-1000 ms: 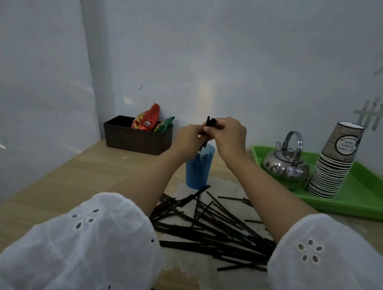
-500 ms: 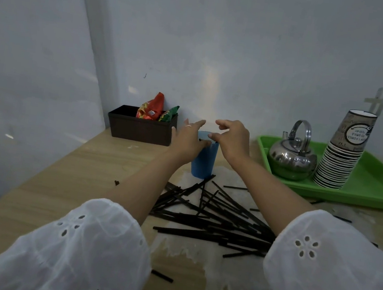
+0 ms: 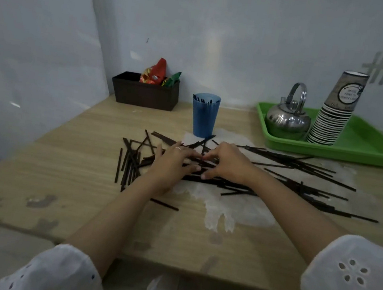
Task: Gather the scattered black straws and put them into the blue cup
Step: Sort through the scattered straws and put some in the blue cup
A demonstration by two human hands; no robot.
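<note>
The blue cup [image 3: 204, 116] stands upright at the back middle of the wooden table [image 3: 61, 151], with a few black straw ends showing at its rim. Many black straws [image 3: 293, 165] lie scattered in front of it, another bunch of straws [image 3: 129, 163] lies to the left, and one lone straw [image 3: 164, 205] lies nearer me. My left hand [image 3: 173, 162] and my right hand [image 3: 228, 164] rest on the middle of the pile, fingers spread, fingertips meeting over the straws. Nothing is lifted.
A crumpled white sheet [image 3: 238, 208] lies under the straws. A green tray [image 3: 356, 154] at the back right holds a steel kettle [image 3: 287, 120] and a stack of paper cups [image 3: 336, 111]. A brown box [image 3: 146, 94] with snack packets sits at the back left.
Both hands dropped a small bunch of straws into the blue cup, let go, and came back down toward me onto the pile. The view has tilted downward.
</note>
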